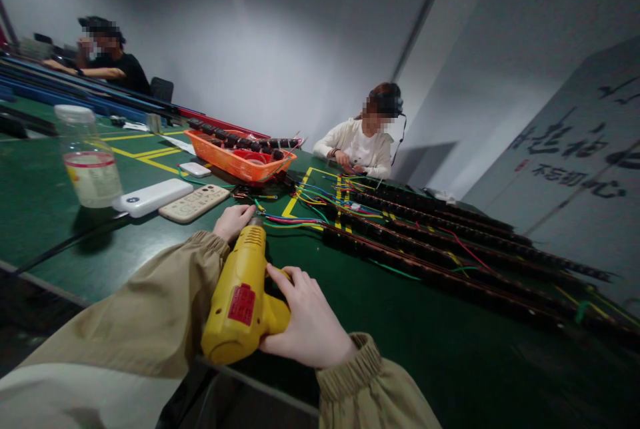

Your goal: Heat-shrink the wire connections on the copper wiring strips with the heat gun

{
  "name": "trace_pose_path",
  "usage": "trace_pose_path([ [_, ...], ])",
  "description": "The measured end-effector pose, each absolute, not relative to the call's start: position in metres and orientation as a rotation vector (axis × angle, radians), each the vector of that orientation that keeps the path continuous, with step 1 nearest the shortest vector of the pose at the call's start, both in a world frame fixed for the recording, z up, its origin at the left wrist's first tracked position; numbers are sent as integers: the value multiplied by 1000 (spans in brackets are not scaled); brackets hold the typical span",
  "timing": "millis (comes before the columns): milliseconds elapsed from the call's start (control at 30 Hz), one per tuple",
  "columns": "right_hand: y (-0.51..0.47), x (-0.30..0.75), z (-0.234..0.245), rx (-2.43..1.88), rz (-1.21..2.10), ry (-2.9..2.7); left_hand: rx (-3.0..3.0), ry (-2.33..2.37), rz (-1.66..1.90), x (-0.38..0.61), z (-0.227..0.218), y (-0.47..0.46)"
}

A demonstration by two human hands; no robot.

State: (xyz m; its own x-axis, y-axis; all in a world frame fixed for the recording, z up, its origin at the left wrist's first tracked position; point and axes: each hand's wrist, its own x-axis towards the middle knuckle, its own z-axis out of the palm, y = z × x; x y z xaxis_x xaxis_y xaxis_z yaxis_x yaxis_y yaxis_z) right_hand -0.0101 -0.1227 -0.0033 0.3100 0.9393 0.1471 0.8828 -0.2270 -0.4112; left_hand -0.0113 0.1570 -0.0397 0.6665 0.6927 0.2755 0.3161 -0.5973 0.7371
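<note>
My right hand [307,316] is wrapped around the handle of a yellow heat gun [239,296] with a red label on its body. The gun's nozzle points away from me, toward the ends of several coloured wires [293,221]. Just left of the nozzle, my left hand [234,222] has its fingers pressed together at the wire ends; the gun and sleeve hide part of it. Those wires run right into a long dark wire-wound bar [380,252], one of several lying side by side on the green table [320,276].
An orange basket [235,156] holds dark wound parts. Left of it lie a beige remote control [195,204], a white power bank [153,197] with a cable, and a bottle [87,156]. One person [363,142] works across the table; another [117,62] sits far left.
</note>
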Motion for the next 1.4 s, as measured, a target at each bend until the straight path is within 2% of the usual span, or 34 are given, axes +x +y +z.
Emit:
trace_pose_path([
  [633,-148,17,1,-2181,313,-1561,2291,614,752,-10,-48,166],
  [1033,-200,54,-6,-2336,226,-1319,2281,662,712,-13,-46,163],
  [1400,-205,55,-7,-2352,145,-1325,2287,725,671,-14,-40,157],
])
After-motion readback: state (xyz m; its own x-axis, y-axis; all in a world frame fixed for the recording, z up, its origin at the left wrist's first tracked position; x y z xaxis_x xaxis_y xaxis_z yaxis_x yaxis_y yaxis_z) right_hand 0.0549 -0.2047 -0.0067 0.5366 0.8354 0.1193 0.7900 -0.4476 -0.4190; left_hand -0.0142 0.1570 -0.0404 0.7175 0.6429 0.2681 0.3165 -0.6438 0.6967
